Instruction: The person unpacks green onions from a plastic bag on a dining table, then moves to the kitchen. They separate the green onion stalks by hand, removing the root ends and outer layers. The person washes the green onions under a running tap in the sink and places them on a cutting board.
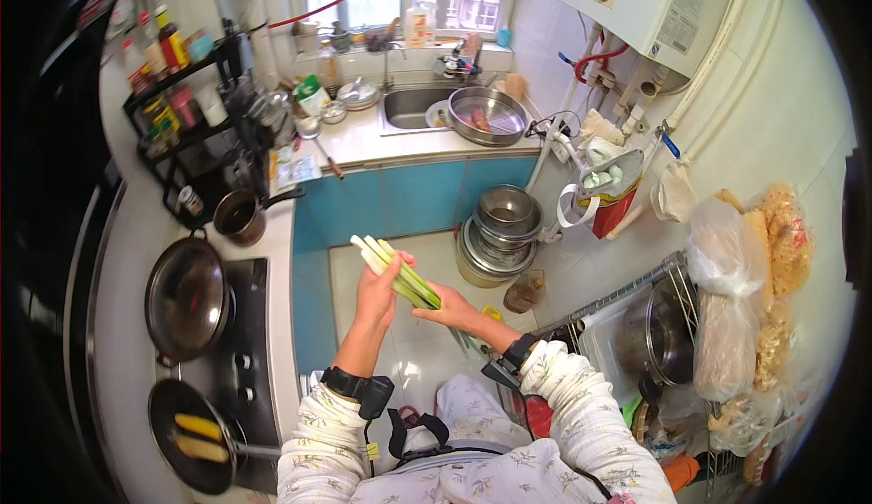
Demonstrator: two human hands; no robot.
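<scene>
A bunch of green onions is held up over the floor in front of me, white ends pointing up and left. My left hand is closed around the white part. Around the green stalks, lower down, my right hand is gripped; the leaf ends hang below it. At the left, a frying pan on the gas stove holds two long yellowish pieces of food, and a dark wok sits behind it.
Beyond the blue cabinets are a sink and a steel steamer tray with reddish food. Stacked steel pots and a bottle stand on the floor. A wire rack is at the right; a saucepan is at the left.
</scene>
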